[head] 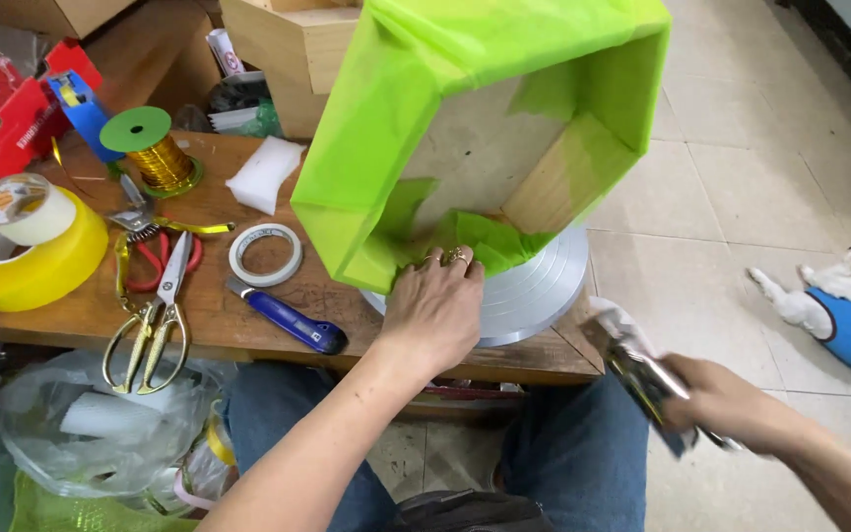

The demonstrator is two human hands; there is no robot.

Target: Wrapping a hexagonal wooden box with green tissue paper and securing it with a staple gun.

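Filling the upper middle of the frame, a wooden box tilts on a grey turntable, already covered outside with green wrapping sheet; inside, much bare wood shows, so the lining looks only partly done. The left hand presses a green flap flat at the box's lower inner edge. The right hand, lower right, closes around a stapler-like tool, blurred. Scissors and a blue utility knife lie left; open floor is right.
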